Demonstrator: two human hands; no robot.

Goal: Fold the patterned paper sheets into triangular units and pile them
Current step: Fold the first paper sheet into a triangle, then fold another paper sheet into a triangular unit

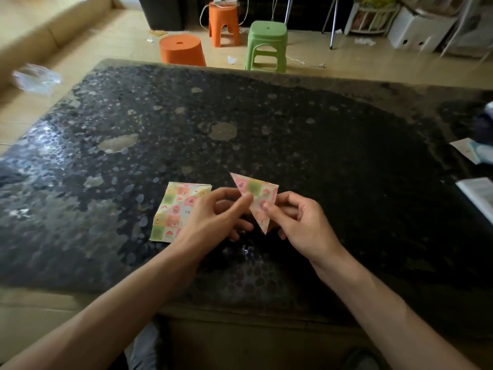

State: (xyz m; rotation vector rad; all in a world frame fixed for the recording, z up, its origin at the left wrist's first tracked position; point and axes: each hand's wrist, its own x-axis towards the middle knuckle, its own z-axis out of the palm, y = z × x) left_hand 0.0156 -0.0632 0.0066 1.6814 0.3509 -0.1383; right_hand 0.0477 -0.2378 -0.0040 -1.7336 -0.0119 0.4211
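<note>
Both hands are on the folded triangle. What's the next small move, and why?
Probably fold the triangle in half, bringing its far left corner over to the right corner. Left hand and right hand both pinch it near its middle, above the table, so the grip suits a crease there. No pile of finished units shows, and the flat sheets lie by the left hand.

light: was dim indoors, brighter on the far floor (106, 36)
glare: pale sheen lay on the table (45, 140) at left
blur: edges were smeared, bowed by the wide lens
</note>
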